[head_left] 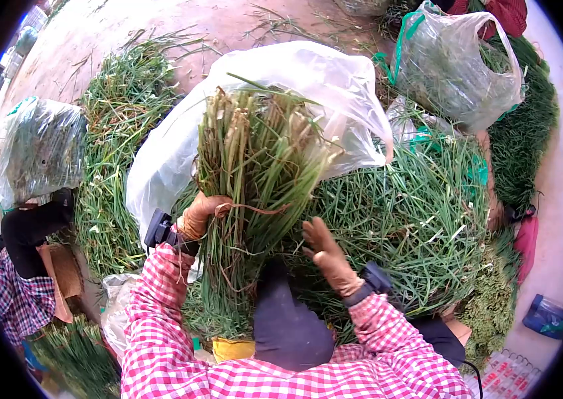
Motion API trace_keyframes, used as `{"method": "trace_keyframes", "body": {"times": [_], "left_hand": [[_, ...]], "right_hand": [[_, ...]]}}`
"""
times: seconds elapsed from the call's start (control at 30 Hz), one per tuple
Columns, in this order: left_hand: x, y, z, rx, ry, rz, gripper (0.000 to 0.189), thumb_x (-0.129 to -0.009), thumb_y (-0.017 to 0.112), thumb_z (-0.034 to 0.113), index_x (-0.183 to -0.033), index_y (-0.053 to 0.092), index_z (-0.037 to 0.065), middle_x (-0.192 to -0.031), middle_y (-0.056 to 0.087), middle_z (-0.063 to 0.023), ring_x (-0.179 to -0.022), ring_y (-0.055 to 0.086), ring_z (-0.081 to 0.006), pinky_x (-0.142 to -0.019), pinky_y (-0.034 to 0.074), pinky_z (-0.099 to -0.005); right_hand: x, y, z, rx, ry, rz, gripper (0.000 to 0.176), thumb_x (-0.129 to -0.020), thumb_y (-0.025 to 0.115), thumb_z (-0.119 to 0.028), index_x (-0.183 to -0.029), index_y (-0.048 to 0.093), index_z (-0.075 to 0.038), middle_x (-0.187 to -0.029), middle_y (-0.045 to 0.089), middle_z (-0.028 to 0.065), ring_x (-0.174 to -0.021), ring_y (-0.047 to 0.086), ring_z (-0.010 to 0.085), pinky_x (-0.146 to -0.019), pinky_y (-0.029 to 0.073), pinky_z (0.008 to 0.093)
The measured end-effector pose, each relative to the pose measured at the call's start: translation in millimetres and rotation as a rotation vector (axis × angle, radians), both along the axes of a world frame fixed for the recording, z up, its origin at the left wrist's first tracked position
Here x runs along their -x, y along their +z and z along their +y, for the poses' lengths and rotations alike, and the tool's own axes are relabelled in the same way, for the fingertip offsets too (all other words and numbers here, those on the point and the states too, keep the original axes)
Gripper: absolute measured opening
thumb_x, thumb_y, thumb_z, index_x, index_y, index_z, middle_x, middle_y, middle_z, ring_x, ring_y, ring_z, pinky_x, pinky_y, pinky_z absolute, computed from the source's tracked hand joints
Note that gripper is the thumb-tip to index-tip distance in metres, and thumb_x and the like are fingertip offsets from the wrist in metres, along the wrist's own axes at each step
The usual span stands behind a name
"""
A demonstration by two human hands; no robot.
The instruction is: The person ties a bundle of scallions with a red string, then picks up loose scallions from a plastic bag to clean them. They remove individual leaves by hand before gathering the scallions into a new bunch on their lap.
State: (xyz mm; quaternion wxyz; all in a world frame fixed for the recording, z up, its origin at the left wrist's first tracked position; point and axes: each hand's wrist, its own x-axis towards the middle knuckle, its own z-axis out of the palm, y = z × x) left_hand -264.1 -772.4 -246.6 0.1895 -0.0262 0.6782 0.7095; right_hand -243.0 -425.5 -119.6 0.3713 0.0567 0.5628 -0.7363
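Note:
A thick bundle of long green stalks (248, 153) stands upright in front of me, its pale cut ends at the top and a thin brown tie round its middle. My left hand (203, 214), in a tan glove, grips the bundle's left side at the tie. Just right of the bundle, my right hand (326, 253), also gloved, is raised with its fingers apart and holds nothing. Behind the bundle lies a white plastic bag (162, 156). Loose green stalks (401, 233) are heaped beyond and beside my right hand.
Another heap of stalks (118, 100) lies at the left. A filled clear bag (454, 73) stands at the upper right, and a wrapped bundle (42, 149) at the far left. A person in a checked sleeve (29, 299) sits at the left edge. A blue packet (549, 316) lies right.

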Motion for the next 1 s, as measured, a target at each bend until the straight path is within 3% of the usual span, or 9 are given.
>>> {"method": "trace_keyframes", "body": {"times": [0.1,0.13,0.17,0.2,0.27,0.47,0.53,0.77,1.0], "left_hand": [[-5,25,17,-0.126,0.040,-0.223,0.009,-0.076,0.066,0.008,-0.073,0.065,-0.001,-0.060,0.058,-0.0023,-0.049,0.052,-0.0103,-0.042,0.039,-0.0258],[-4,19,17,0.103,-0.123,-0.213,0.005,-0.074,0.065,0.004,-0.072,0.065,0.000,-0.058,0.057,-0.0020,-0.049,0.052,-0.0096,-0.042,0.039,-0.0255],[-6,18,17,0.232,-0.229,-0.209,0.004,-0.075,0.064,0.004,-0.074,0.065,0.000,-0.061,0.058,-0.0028,-0.052,0.053,-0.0104,-0.045,0.040,-0.0259],[-10,20,17,0.271,-0.271,-0.218,0.005,-0.075,0.063,0.004,-0.075,0.065,0.000,-0.064,0.059,-0.0035,-0.054,0.054,-0.0112,-0.048,0.041,-0.0264],[-13,22,12,0.263,-0.317,-0.245,0.006,-0.076,0.061,0.004,-0.079,0.065,0.000,-0.071,0.060,-0.0051,-0.060,0.056,-0.0128,-0.053,0.043,-0.0273],[-1,7,-7,-0.648,0.084,-0.319,0.015,-0.079,0.055,0.003,-0.089,0.066,0.000,-0.091,0.066,-0.0097,-0.075,0.062,-0.0176,-0.070,0.050,-0.0302],[2,0,-10,-0.926,0.318,-0.290,0.018,-0.080,0.053,0.003,-0.093,0.066,0.000,-0.097,0.067,-0.0112,-0.081,0.064,-0.0192,-0.075,0.053,-0.0311],[25,34,-61,-0.049,0.351,-0.264,0.019,-0.080,0.060,0.015,-0.091,0.067,0.001,-0.082,0.063,-0.0010,-0.071,0.056,-0.0114,-0.069,0.045,-0.0256],[28,30,-49,0.101,0.471,-0.147,0.040,-0.072,0.073,0.017,-0.104,0.061,-0.003,-0.091,0.067,-0.0041,-0.080,0.061,-0.0099,-0.073,0.047,-0.0240]], "right_hand": [[29,-18,-27,0.131,0.021,0.223,0.105,-0.071,0.072,-0.056,-0.141,0.019,0.002,-0.139,0.033,0.0193,-0.127,0.035,0.0298,-0.105,0.032,0.0400],[48,-10,-30,0.048,0.096,0.273,0.104,-0.069,0.071,-0.060,-0.138,0.025,0.003,-0.134,0.039,0.0188,-0.122,0.040,0.0290,-0.101,0.036,0.0398],[59,-23,-43,-0.069,-0.152,0.561,0.092,-0.066,0.074,-0.060,-0.128,0.040,0.000,-0.122,0.047,0.0127,-0.111,0.046,0.0246,-0.092,0.043,0.0392],[75,27,-51,0.087,-0.152,0.286,0.082,-0.065,0.079,-0.054,-0.122,0.049,-0.003,-0.116,0.053,0.0080,-0.105,0.050,0.0208,-0.087,0.046,0.0353],[93,33,-53,0.120,-0.153,0.281,0.068,-0.068,0.081,-0.039,-0.119,0.052,-0.005,-0.110,0.056,0.0047,-0.099,0.053,0.0171,-0.086,0.046,0.0318],[111,58,-80,0.259,-0.375,0.151,0.053,-0.071,0.078,-0.009,-0.119,0.055,-0.008,-0.109,0.058,0.0002,-0.097,0.056,0.0130,-0.088,0.046,0.0300],[115,41,-74,0.278,-0.452,0.267,0.057,-0.074,0.073,-0.006,-0.125,0.048,-0.007,-0.110,0.060,0.0066,-0.092,0.062,0.0199,-0.079,0.055,0.0380],[123,43,-23,0.283,-0.510,0.233,0.046,-0.075,0.071,-0.007,-0.118,0.055,-0.006,-0.104,0.062,0.0039,-0.092,0.060,0.0156,-0.080,0.052,0.0305],[107,115,28,0.403,-0.591,0.311,0.058,-0.086,0.055,-0.036,-0.132,0.042,-0.003,-0.116,0.057,0.0118,-0.100,0.059,0.0234,-0.091,0.048,0.0387]]}}
